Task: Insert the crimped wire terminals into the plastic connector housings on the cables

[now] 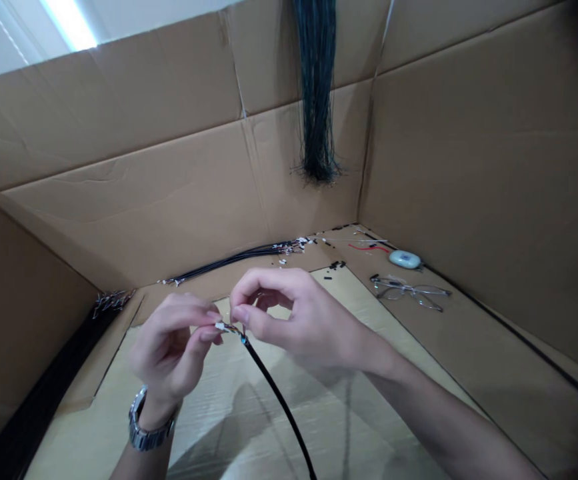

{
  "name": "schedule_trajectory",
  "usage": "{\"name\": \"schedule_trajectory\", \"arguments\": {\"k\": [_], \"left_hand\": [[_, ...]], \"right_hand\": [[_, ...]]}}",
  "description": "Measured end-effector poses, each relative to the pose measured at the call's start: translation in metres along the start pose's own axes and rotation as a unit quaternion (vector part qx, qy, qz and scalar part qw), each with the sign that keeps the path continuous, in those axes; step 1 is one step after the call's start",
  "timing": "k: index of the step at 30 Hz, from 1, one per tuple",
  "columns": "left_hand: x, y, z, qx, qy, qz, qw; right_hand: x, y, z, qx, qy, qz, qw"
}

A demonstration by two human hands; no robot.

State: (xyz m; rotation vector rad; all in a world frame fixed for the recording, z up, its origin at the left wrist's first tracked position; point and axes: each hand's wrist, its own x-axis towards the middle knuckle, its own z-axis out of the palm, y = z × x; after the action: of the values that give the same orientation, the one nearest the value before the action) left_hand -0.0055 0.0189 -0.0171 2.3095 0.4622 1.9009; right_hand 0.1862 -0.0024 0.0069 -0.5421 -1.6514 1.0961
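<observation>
A black cable (pixel 279 398) rises from the bottom edge to the middle of the view. Thin multicoloured wires (pixel 232 329) come out of its stripped end and run to a small white connector (pixel 219 326). My left hand (pixel 176 340), with a metal watch (pixel 149 437) on its wrist, pinches this connector between thumb and forefinger. Just above the end of the black jacket, my right hand (pixel 289 310) has thumb and forefinger pressed together on what looks like one thin wire (pixel 243 329). The fingertips partly hide that wire.
Cardboard walls (pixel 169 200) surround the board (pixel 319 407). Black cables lie along the back (pixel 239 257) and left (pixel 59 387). Dark wires (pixel 317 93) hang above. To the right are glasses (pixel 411 291), a pale rounded device (pixel 405 259), a red wire (pixel 369 247) and black scraps (pixel 337 265).
</observation>
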Motion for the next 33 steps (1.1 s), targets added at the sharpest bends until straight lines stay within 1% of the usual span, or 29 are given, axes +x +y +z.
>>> {"name": "schedule_trajectory", "arguments": {"k": [2, 3, 5, 6, 7, 8, 10, 11, 12, 13, 14, 16, 18, 21, 23, 27, 30, 33], "left_hand": [[0.001, 0.003, 0.001, -0.033, -0.014, -0.042, 0.998], [0.001, 0.004, 0.002, -0.042, -0.02, -0.063, 0.997], [0.002, 0.007, 0.003, -0.049, -0.023, -0.103, 0.993], [0.003, 0.008, 0.003, -0.049, -0.022, -0.124, 0.991], [0.005, 0.01, 0.004, -0.05, -0.022, -0.147, 0.988], [0.006, 0.012, 0.004, -0.052, -0.026, -0.172, 0.983], [0.009, 0.014, 0.005, -0.055, -0.037, -0.225, 0.972], [0.01, 0.015, 0.006, -0.056, -0.043, -0.25, 0.966], [0.012, 0.015, 0.006, -0.058, -0.046, -0.269, 0.96], [0.013, 0.015, 0.006, -0.058, -0.048, -0.284, 0.956], [0.014, 0.014, 0.005, -0.057, -0.048, -0.295, 0.953], [0.015, 0.011, 0.004, -0.054, -0.047, -0.312, 0.948], [0.015, 0.007, 0.003, -0.052, -0.045, -0.324, 0.943], [0.014, 0.001, 0.0, -0.069, -0.042, -0.324, 0.942], [0.013, -0.001, -0.002, -0.087, -0.047, -0.307, 0.946], [0.015, -0.002, -0.006, -0.114, -0.07, -0.278, 0.951], [0.017, -0.004, -0.007, -0.144, -0.074, -0.281, 0.946], [0.018, -0.006, -0.006, -0.162, -0.065, -0.289, 0.941]], "right_hand": [[0.002, 0.004, -0.001, 0.057, -0.002, 0.043, 0.997], [0.003, 0.007, -0.002, 0.096, -0.003, 0.054, 0.994], [0.005, 0.012, -0.004, 0.157, -0.003, 0.054, 0.986], [0.006, 0.014, -0.006, 0.163, -0.001, 0.047, 0.986], [0.006, 0.015, -0.006, 0.147, 0.006, 0.034, 0.989], [0.006, 0.015, -0.007, 0.107, 0.016, 0.02, 0.994], [0.004, 0.012, -0.007, -0.019, 0.042, -0.016, 0.999], [0.003, 0.01, -0.006, -0.082, 0.051, -0.031, 0.995], [0.001, 0.008, -0.004, -0.128, 0.054, -0.035, 0.99], [0.0, 0.007, -0.002, -0.152, 0.048, -0.026, 0.987], [-0.001, 0.006, 0.001, -0.155, 0.036, -0.004, 0.987], [-0.003, 0.008, 0.006, -0.123, 0.007, 0.058, 0.991], [-0.003, 0.013, 0.01, -0.076, -0.003, 0.096, 0.992], [0.0, 0.021, 0.01, 0.02, -0.007, 0.111, 0.994], [0.002, 0.024, 0.009, 0.075, -0.027, 0.123, 0.989], [0.005, 0.024, 0.006, 0.141, -0.067, 0.138, 0.978], [0.005, 0.022, 0.005, 0.193, -0.084, 0.144, 0.967], [0.006, 0.021, 0.004, 0.225, -0.085, 0.147, 0.96]]}}
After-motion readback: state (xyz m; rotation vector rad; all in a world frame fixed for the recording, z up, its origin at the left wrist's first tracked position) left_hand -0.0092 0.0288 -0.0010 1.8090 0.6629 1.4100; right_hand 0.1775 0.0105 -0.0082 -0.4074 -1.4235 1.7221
